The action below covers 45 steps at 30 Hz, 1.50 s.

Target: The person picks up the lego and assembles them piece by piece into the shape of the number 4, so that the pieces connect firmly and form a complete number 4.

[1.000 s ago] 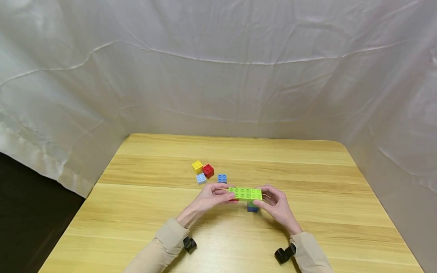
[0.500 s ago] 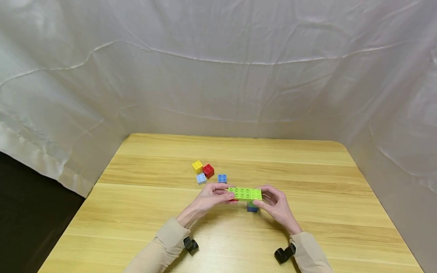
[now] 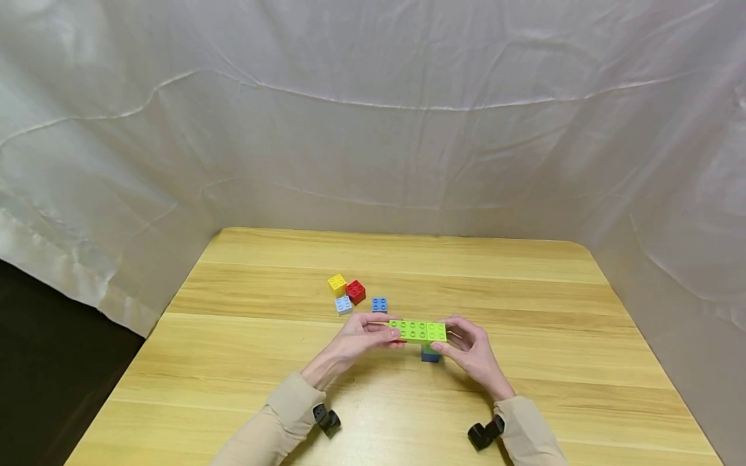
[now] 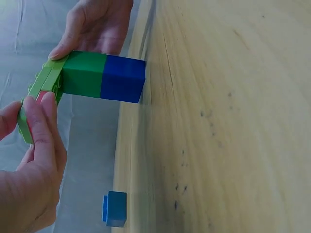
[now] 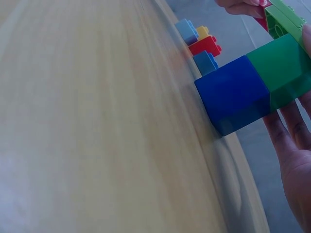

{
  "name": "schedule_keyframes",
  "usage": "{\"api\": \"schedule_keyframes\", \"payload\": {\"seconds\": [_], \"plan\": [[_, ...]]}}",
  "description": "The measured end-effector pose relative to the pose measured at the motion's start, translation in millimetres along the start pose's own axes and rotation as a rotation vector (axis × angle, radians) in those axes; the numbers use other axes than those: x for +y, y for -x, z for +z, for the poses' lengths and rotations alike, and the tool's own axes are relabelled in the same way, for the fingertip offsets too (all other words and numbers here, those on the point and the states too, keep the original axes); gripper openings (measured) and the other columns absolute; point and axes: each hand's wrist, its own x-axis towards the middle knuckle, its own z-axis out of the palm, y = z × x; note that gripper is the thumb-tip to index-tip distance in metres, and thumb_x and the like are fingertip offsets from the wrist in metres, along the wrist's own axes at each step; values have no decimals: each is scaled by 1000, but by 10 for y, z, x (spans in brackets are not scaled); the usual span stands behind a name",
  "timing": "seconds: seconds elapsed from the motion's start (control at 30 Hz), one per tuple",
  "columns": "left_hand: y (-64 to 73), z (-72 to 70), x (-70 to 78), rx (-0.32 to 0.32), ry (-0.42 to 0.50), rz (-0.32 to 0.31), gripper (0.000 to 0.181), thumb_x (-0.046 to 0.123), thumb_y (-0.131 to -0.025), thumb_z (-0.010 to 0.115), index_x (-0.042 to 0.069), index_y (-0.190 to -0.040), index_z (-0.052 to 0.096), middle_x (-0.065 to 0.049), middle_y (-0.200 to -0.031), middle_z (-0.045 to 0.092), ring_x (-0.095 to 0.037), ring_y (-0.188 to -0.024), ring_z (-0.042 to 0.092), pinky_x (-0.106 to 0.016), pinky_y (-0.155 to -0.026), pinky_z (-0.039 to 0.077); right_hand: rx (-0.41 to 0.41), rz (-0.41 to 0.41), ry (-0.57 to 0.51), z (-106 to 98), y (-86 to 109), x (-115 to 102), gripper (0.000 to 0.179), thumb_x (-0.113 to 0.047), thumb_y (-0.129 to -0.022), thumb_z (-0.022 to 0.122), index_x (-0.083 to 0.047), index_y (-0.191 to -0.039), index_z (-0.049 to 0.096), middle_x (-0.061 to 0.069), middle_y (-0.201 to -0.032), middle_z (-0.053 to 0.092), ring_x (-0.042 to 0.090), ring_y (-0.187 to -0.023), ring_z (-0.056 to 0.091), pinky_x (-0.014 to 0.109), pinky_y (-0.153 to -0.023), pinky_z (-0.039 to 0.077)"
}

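Note:
My left hand (image 3: 357,338) pinches the left end of a long lime green toy brick (image 3: 410,330), thumb on its studded top. Beneath that end, partly hidden by the fingers, is a red brick (image 5: 262,22). A short lime green brick (image 3: 436,332) sits flush against the long one's right end, and my right hand (image 3: 474,353) grips it between thumb and fingers. Under this right end are stacked a green brick (image 4: 85,74) and a dark blue brick (image 4: 124,78), the blue one lowest, its base right at the tabletop. The long lime brick's left part juts out sideways.
Beyond my left hand, a yellow brick (image 3: 337,285), a red brick (image 3: 356,292) and a light blue brick (image 3: 343,305) lie clustered on the wooden table (image 3: 495,278). A blue brick (image 3: 379,304) stands just right of them. Pale curtains (image 3: 408,155) surround the table's back and sides.

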Motion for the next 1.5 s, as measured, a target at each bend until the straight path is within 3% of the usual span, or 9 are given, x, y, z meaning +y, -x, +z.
{"api": "schedule_keyframes", "payload": {"seconds": [0.33,0.67,0.97,1.27,1.5], "plan": [[7,-40,12,-105,74,-50,49,4,-99,60,-7,-145,46,-31,-141,56,-23,-115,69,-49,-113,45,-3,-8,0,-2,-5,-6,30,12,-85,70,14,-114,60,-11,-114,66,2,-107,65,17,-98,55],[23,9,33,-82,146,-44,48,-3,-98,58,-10,-144,45,-34,-141,53,-19,-106,72,-36,-101,56,-7,-10,-6,3,-6,-13,31,12,-85,70,15,-115,59,-11,-114,65,2,-108,65,17,-99,54],[36,16,37,-77,157,-22,49,-5,-97,58,-12,-143,45,-36,-140,52,-16,-101,73,-32,-99,57,-18,-18,-20,9,-10,-16,31,13,-85,70,15,-114,59,-10,-114,65,2,-108,65,18,-98,55],[28,1,33,-80,130,-42,48,-1,-98,58,-9,-144,46,-34,-140,55,-16,-101,73,-36,-102,56,-15,-24,-34,12,-13,-16,32,14,-85,70,17,-114,58,-10,-114,66,2,-106,65,18,-97,56],[32,-60,30,-133,89,-57,53,6,-100,59,-4,-149,41,-32,-144,52,-21,-115,68,-45,-111,49,-12,-17,-34,15,-14,-20,32,13,-85,70,16,-115,58,-10,-114,66,2,-107,65,18,-97,56]]}}
